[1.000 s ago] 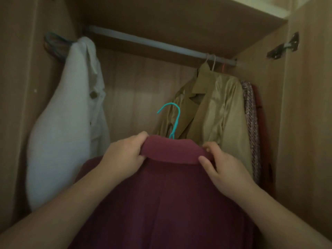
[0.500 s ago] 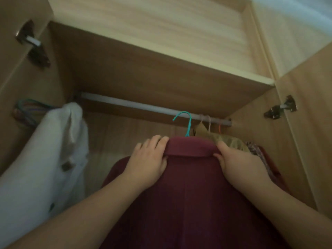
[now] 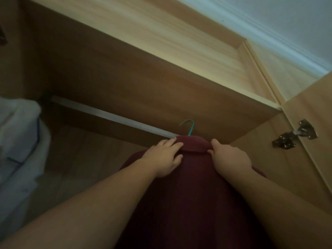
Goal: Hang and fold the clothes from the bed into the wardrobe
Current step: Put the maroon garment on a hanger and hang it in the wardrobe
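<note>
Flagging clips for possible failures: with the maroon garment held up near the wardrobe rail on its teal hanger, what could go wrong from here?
1. The teal hook is close to the rail, but the maroon garment hides the rail's stretch just below it. The hook may miss the rail.
2. The left hand and right hand grip the collar cloth, not visibly the hanger, so the hanger could tilt or the garment could slip off.

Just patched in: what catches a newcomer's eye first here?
The left hand and right hand grip a maroon garment by its collar at centre, the teal hanger hook poking up by the rail. A white garment hangs far left; a metal hinge sits on the right door.
</note>
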Demonstrator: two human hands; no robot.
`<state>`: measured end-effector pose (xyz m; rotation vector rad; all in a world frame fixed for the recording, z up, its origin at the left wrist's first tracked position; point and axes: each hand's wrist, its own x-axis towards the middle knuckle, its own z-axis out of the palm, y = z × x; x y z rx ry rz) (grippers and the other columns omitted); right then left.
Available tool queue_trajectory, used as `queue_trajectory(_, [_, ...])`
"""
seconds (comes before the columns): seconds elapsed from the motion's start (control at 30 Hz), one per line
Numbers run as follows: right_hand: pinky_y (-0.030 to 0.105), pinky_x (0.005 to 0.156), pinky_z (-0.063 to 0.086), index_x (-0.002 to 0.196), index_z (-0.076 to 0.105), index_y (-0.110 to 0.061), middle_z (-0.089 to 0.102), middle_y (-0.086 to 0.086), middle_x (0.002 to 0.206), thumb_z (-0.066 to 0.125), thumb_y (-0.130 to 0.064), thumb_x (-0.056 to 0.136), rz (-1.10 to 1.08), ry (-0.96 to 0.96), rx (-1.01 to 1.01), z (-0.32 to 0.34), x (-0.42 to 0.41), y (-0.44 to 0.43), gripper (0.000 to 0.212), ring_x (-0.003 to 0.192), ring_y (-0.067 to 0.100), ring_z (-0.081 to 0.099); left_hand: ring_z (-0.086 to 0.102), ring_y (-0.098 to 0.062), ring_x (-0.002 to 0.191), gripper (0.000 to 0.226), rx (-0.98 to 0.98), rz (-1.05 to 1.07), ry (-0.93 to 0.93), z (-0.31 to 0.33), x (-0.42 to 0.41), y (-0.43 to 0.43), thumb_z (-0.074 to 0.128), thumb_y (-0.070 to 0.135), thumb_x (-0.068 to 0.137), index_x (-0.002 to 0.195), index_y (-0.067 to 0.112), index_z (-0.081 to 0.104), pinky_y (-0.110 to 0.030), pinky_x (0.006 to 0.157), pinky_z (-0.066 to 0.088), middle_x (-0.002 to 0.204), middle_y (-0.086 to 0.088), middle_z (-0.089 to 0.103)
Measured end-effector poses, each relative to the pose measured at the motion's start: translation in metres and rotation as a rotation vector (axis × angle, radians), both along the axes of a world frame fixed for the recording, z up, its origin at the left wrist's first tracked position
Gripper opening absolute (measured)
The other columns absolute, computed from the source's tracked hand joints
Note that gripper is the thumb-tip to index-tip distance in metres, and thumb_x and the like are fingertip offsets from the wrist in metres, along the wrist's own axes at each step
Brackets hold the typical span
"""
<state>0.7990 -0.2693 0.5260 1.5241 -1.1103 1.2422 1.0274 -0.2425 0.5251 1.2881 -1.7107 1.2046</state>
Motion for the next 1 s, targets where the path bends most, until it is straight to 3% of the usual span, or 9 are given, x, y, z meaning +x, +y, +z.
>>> queue_trajectory(0.1, [0.037, 0.063, 0.040, 0.128, 0.042, -0.028, 0.066, 0.001, 0.097, 0.034, -0.043, 0.104, 0.032, 0.017, -0.011, 0.003, 0.012, -0.025, 0.030, 0.089, 0.027, 0.064, 0.017, -0.025, 0.151, 0.059, 0.001, 0.055, -0.005, 0.003, 0.008, -0.026, 0.031, 0.052, 0.102, 0.156, 0.034, 0.018, -0.049, 0.119, 0.025, 0.167, 0.002, 0.012])
queue_trajectory(0.17, [0.037, 0.069, 0.048, 0.145, 0.033, -0.028, 0.069, 0.002, 0.110, 0.032, -0.041, 0.106, 0.019, 0.037, 0.017, 0.002, 0.021, -0.042, 0.042, 0.098, 0.027, 0.066, 0.017, -0.025, 0.151, 0.060, 0.015, 0.106, -0.016, 0.000, 0.013, -0.045, 0.030, 0.053, 0.102, 0.157, 0.035, 0.014, -0.048, 0.120, 0.021, 0.167, 0.002, 0.010])
queue_trajectory(0.3, [0.037, 0.062, 0.044, 0.131, 0.040, -0.028, 0.066, 0.001, 0.097, 0.034, -0.033, 0.106, 0.031, 0.001, 0.054, -0.002, 0.040, -0.070, 0.026, 0.086, 0.025, 0.066, 0.008, -0.023, 0.153, 0.067, 0.062, 0.183, -0.002, -0.013, 0.023, -0.079, 0.028, 0.057, 0.101, 0.158, 0.036, -0.001, -0.047, 0.121, 0.013, 0.168, 0.004, -0.003])
queue_trajectory(0.4, [0.036, 0.061, 0.040, 0.140, 0.034, -0.031, 0.068, 0.002, 0.099, 0.036, -0.027, 0.105, 0.023, 0.018, 0.060, -0.012, 0.048, -0.082, 0.035, 0.086, 0.027, 0.067, 0.003, -0.021, 0.153, 0.069, 0.055, 0.204, 0.026, -0.022, 0.029, -0.095, 0.025, 0.060, 0.100, 0.158, 0.036, -0.003, -0.047, 0.121, 0.011, 0.168, 0.004, -0.006])
queue_trajectory(0.57, [0.034, 0.062, 0.036, 0.121, 0.047, -0.021, 0.065, 0.005, 0.105, 0.037, -0.028, 0.105, -0.024, 0.072, -0.019, -0.037, 0.051, -0.074, 0.021, 0.092, 0.028, 0.064, 0.005, -0.019, 0.153, 0.070, 0.083, 0.209, 0.063, -0.046, 0.036, -0.091, 0.026, 0.062, 0.099, 0.157, 0.038, -0.003, -0.051, 0.121, 0.014, 0.168, 0.007, -0.005])
queue_trajectory(0.7, [0.043, 0.093, 0.040, 0.155, 0.020, -0.017, 0.045, 0.011, 0.143, 0.036, -0.036, 0.102, -0.073, 0.142, -0.012, -0.067, 0.037, -0.049, 0.058, 0.124, 0.030, 0.047, 0.013, -0.019, 0.153, 0.068, 0.093, 0.118, 0.128, -0.063, 0.025, -0.057, 0.030, 0.060, 0.099, 0.158, 0.035, 0.007, -0.048, 0.122, 0.017, 0.168, 0.004, 0.008])
queue_trajectory(0.8, [0.052, 0.116, 0.019, 0.160, 0.010, -0.021, 0.018, 0.011, 0.164, 0.033, -0.046, 0.100, -0.097, 0.187, 0.074, -0.099, 0.017, -0.028, 0.068, 0.148, 0.030, 0.021, 0.019, -0.017, 0.151, 0.062, 0.102, 0.016, 0.107, -0.087, 0.009, -0.021, 0.032, 0.058, 0.100, 0.156, 0.037, 0.017, -0.046, 0.121, 0.022, 0.165, 0.003, 0.021])
queue_trajectory(0.9, [0.059, 0.118, 0.002, 0.159, 0.017, -0.026, 0.012, 0.003, 0.167, 0.030, -0.048, 0.099, -0.092, 0.194, 0.147, -0.138, -0.009, -0.007, 0.065, 0.154, 0.025, 0.005, 0.017, -0.016, 0.152, 0.059, 0.127, -0.042, 0.092, -0.123, -0.010, 0.015, 0.031, 0.058, 0.099, 0.155, 0.040, 0.019, -0.045, 0.122, 0.020, 0.165, 0.006, 0.022])
queue_trajectory(1.0, [0.060, 0.119, 0.007, 0.156, 0.027, -0.028, 0.023, 0.001, 0.165, 0.035, -0.049, 0.095, -0.090, 0.137, 0.207, -0.185, -0.038, 0.024, 0.065, 0.153, 0.023, 0.012, 0.014, -0.015, 0.152, 0.060, 0.164, -0.097, 0.099, -0.164, -0.032, 0.050, 0.031, 0.059, 0.098, 0.154, 0.041, 0.021, -0.045, 0.122, 0.020, 0.164, 0.007, 0.023])
